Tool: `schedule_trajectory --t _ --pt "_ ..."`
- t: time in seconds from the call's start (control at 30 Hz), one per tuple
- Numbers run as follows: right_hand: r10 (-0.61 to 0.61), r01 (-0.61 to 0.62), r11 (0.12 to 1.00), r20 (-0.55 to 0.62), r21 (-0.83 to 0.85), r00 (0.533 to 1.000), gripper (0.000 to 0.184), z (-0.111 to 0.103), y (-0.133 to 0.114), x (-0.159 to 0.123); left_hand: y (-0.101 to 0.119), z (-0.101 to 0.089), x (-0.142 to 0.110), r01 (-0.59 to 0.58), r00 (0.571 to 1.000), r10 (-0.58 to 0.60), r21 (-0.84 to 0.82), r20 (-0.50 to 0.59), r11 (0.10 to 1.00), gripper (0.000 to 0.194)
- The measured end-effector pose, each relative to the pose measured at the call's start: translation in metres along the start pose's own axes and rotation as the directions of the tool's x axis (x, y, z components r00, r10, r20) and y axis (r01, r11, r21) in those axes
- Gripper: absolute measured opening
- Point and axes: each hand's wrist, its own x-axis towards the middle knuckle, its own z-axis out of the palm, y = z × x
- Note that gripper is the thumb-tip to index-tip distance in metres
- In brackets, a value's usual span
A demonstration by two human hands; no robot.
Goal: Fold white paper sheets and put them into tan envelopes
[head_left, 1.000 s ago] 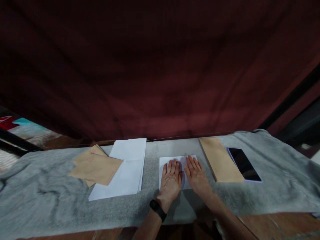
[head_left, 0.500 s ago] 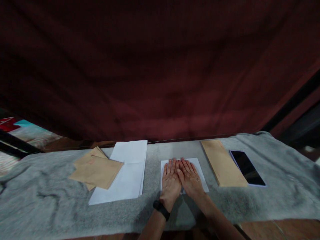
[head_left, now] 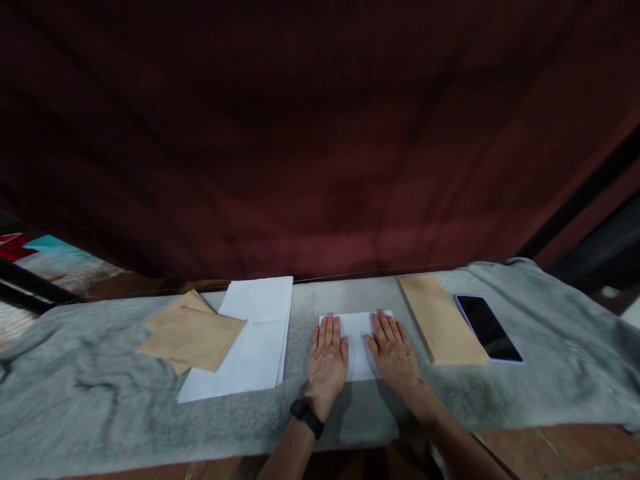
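Observation:
A white sheet of paper point(head_left: 358, 343), apparently folded, lies flat in front of me on the grey cloth. My left hand point(head_left: 327, 360) rests palm down on its left edge, fingers stretched forward, a black band on the wrist. On the right edge lies my right hand point(head_left: 393, 350), also flat, its fingers slightly spread. Between the two hands the middle of the paper shows. The parts of the sheet beneath the palms are hidden.
To the left, several brown envelopes point(head_left: 200, 337) overlap a stack of white paper point(head_left: 260, 353). On the right are a stack of brown envelopes point(head_left: 443, 320) and a phone point(head_left: 489, 328). Grey cloth point(head_left: 240, 427) covers the table; a dark red curtain point(head_left: 320, 167) hangs behind.
My hands were side by side at the middle of the paper. They have slid apart, the left one leftward and the right one rightward, to the sheet's edges.

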Motion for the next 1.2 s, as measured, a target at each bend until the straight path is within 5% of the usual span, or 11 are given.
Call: schedule_trajectory --t 0.47,0.63,0.93,1.2 --pt "0.027 -0.027 1.000 -0.005 -0.003 1.000 0.060 -0.005 0.027 -0.016 -0.023 -0.008 -0.011 0.034 0.999 -0.034 0.028 -0.010 0.999 0.055" --pt "0.078 -0.077 0.997 -0.033 0.031 0.996 0.060 -0.011 0.028 -0.014 -0.016 -0.014 -0.009 0.053 0.996 -0.052 0.013 -0.067 0.999 0.055" --pt "-0.124 0.075 0.960 0.170 0.271 0.978 0.054 -0.027 -0.022 -0.007 0.040 -0.004 -0.024 -0.266 0.964 0.265 -0.091 -0.026 0.960 0.058" --pt "-0.164 0.140 0.967 0.102 0.211 0.981 0.058 -0.028 -0.011 -0.022 0.031 -0.011 -0.030 -0.285 0.959 0.284 -0.080 -0.022 0.955 0.058"
